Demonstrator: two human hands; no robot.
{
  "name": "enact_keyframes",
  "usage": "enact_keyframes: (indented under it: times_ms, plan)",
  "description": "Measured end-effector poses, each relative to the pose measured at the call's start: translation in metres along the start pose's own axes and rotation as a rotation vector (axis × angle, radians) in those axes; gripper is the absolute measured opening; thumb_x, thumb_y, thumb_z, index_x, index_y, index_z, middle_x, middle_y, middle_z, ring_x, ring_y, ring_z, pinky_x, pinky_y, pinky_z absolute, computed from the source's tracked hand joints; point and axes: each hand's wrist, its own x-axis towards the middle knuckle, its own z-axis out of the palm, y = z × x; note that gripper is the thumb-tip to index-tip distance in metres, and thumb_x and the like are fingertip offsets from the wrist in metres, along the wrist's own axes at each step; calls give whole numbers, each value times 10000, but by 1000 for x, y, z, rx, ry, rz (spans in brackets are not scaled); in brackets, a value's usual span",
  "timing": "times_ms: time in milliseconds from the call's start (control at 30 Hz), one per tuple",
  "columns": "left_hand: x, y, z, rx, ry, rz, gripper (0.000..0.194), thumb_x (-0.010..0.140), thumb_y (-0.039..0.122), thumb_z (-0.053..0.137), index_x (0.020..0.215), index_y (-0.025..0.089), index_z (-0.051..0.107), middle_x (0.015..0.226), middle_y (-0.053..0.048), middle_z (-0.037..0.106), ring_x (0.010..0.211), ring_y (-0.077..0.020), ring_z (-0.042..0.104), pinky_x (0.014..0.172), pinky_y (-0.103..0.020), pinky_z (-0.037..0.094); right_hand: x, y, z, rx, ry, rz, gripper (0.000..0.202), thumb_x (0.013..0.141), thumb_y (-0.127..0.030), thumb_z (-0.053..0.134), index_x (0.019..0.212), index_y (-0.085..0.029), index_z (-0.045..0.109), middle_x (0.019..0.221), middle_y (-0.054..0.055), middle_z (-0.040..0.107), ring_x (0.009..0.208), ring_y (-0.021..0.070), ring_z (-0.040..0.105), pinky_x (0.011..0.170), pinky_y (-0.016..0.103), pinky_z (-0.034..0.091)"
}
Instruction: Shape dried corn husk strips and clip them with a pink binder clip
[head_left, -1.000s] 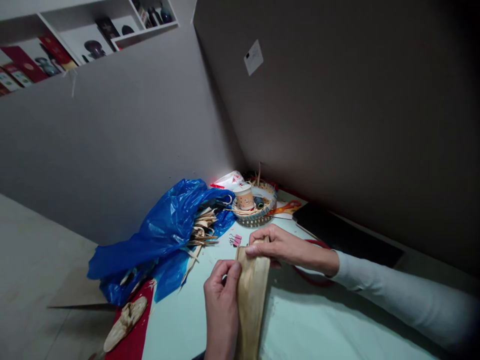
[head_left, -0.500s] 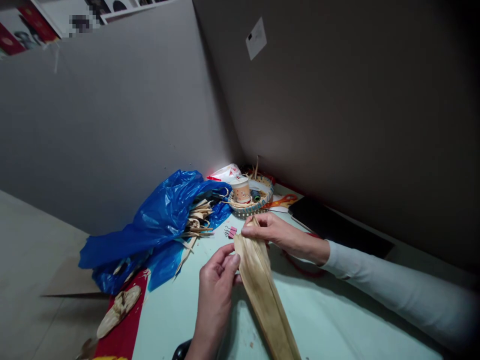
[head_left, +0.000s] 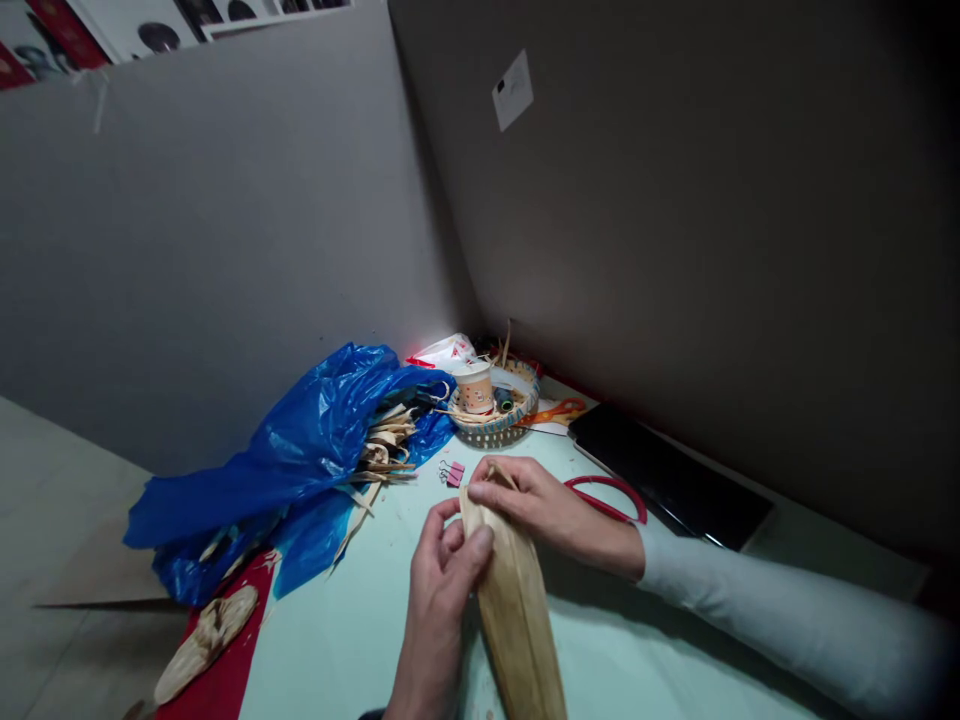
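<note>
Right hand (head_left: 529, 500) has its thumb laid over the top end of a long, dried husk strip (head_left: 525, 630), fingers tucked beneath, so that end is gripped. Left hand (head_left: 442, 585) pinches the strip's left edge a little lower, its thumb on the upper face; from where I stand, I can't quite see what the hidden fingertips do underneath. The strip slopes down from both hands above the pale green tabletop (head_left: 337, 640), its near end out of sight.

I'd say a light touch suits it, since dry fibre like that looks apt to split along the grain. Better to smooth the edge with the thumbs than tug sideways, and to keep both pinches close together so the end lies even. A pink binder clip (head_left: 454, 474) lies just beyond the fingers, and a blue plastic bag (head_left: 300, 430) of similar dry pieces (head_left: 390, 440) off to the left; I'd keep the strip from snagging there.
</note>
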Motion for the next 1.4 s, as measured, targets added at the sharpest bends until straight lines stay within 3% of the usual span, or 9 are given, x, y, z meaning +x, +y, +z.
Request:
enact_keyframes:
  times_ms: [100,200,400,500,667,833,933,1133,1400]
  plan:
    - [1,-9,4,-26,-23,-36,584,665,430,789,1154,202,563,1026,-90,732,856,-247,698,725,-305,523,-7,5,10,-94,50,-34,223,898,-386,558,823,-179,597,759,-11,579,733,139,514,667,225,406]
    - [5,-19,0,30,-107,-103,584,685,436,774,1148,162,547,716,-78,744,551,-225,679,535,-297,505,-10,10,15,-71,1,25,226,876,-389,584,807,-179,626,720,-10,593,660,130,532,595,217,417]
    - [7,-30,-7,-115,-233,-227,324,725,426,719,703,130,590,405,29,517,332,-44,377,383,-171,262,1,15,6,162,-116,217,276,790,-418,667,766,-143,661,533,-30,558,428,87,467,421,196,340]
    - [4,-28,-4,-210,-200,-254,354,673,418,772,769,131,588,485,65,511,347,11,224,379,-158,150,4,16,2,189,-93,212,264,734,-388,726,717,-125,703,545,-20,577,468,82,469,457,196,370]
    - [-3,-25,-2,-169,-117,-280,500,636,551,782,817,139,565,494,83,483,361,22,175,385,-154,80,5,12,0,79,-64,139,223,709,-329,755,823,-138,751,597,-14,615,509,92,483,467,200,367]
    - [-5,-26,-11,-192,-32,-317,552,553,579,825,729,155,519,465,75,510,335,28,186,366,-148,73,21,-3,-34,-57,171,-13,216,784,-336,681,856,-136,715,715,19,669,585,115,534,549,221,422]
    - [-4,-25,-19,-243,14,-288,535,549,545,844,714,138,538,474,52,554,323,32,207,355,-141,100,23,-18,-67,-341,216,-75,288,870,-410,579,891,-144,687,741,39,677,602,138,546,565,246,420]
    - [-5,-19,-19,-299,28,-232,441,608,466,835,677,106,591,542,-9,636,282,17,288,321,-153,171,-28,-13,-81,-1356,-132,63,163,871,-225,543,745,-169,631,707,65,647,588,181,579,520,280,308]
    - [-17,-10,-14,-256,61,-240,310,686,366,761,758,125,580,653,-72,716,365,-66,490,369,-182,359,-65,21,-58,-1492,-122,-40,175,845,-137,455,901,-142,621,842,129,639,721,250,611,594,330,442]
